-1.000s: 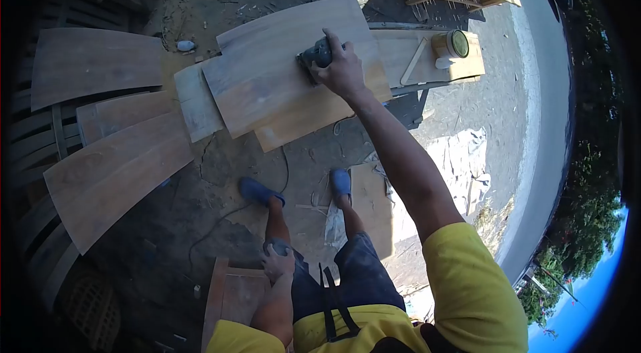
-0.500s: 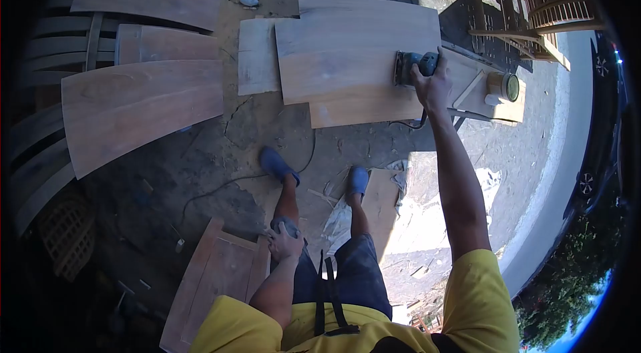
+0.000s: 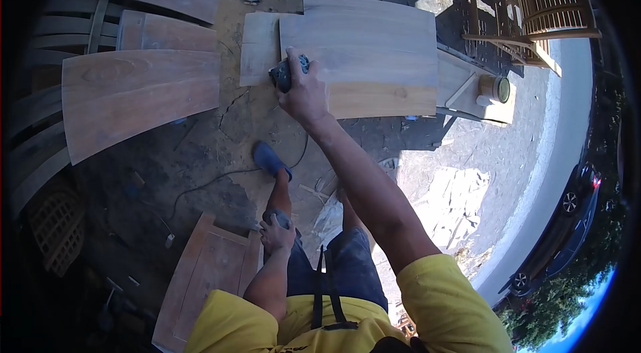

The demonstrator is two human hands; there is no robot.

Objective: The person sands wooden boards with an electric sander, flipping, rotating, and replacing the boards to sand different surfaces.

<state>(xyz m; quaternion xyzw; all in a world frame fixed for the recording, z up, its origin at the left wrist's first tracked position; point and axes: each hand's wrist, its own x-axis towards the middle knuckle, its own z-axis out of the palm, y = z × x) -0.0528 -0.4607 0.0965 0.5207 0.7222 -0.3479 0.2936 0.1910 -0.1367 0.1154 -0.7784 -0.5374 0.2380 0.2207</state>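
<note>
My right hand [image 3: 307, 96] is wrapped round the top of a dark electric sander [image 3: 283, 74]. The sander sits at the left edge of a large pale wooden panel [image 3: 364, 39], with its base hidden by my fingers and the tool body. My left hand [image 3: 276, 236] rests on my bent knee, over the dusty grey fabric [image 3: 280, 218] there; its fingers lie spread and no tool shows in it. Under the large panel, further pale boards stick out at the left and along the near side.
Reddish wooden panels [image 3: 143, 96] lie on slats at the left. A framed wooden panel [image 3: 207, 266] is beside my left leg. An open can [image 3: 497, 89] stands at the bench's right end. A cord [image 3: 207, 183] crosses the ground; a slatted wooden chair [image 3: 527, 6] is at upper right.
My right hand has carried the sander leftward across the panel, from its right end to its left edge. My left hand stays on my knee. The view has shifted slightly.
</note>
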